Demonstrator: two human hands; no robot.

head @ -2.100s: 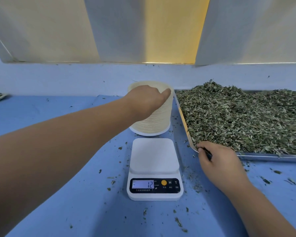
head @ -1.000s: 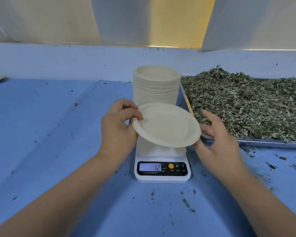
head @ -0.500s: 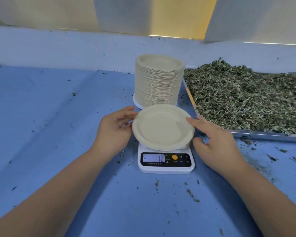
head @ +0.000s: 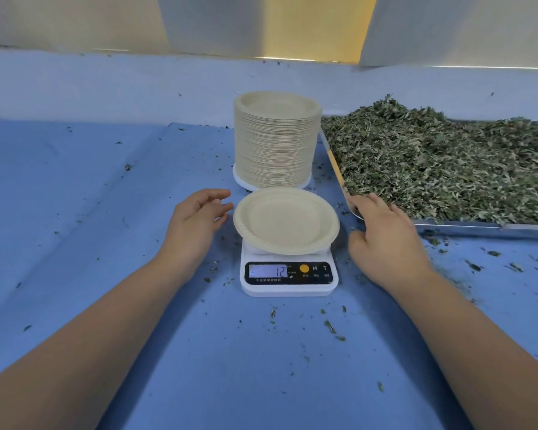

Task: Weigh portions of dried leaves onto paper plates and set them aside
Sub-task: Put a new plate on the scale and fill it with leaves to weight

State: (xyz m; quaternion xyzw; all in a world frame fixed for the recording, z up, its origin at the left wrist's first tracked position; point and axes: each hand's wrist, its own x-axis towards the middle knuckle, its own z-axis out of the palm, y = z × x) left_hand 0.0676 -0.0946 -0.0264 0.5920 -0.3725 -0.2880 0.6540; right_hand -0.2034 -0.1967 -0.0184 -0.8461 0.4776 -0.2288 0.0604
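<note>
Left hand [head: 196,220]: fingers [head: 218,208] loosely spread, gripping nothing, just left of the round cream paper plate [head: 286,221] sitting on the white digital scale [head: 289,288]. Right hand [head: 385,235]: fingers [head: 377,201] straight, at the near corner of the metal tray [head: 479,227] of shredded dried leaves [head: 432,162].

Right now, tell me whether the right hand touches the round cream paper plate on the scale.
Apart: head view shows blue cloth between right hand and plate.

A blue covering [head: 75,212] is spread over the work surface, with long creases running through it. Behind it rises a low, paler blue wall [head: 106,85]. Above that hang off-white panels [head: 75,20] - between them a strip [head: 317,23] glows warm yellow.
</note>
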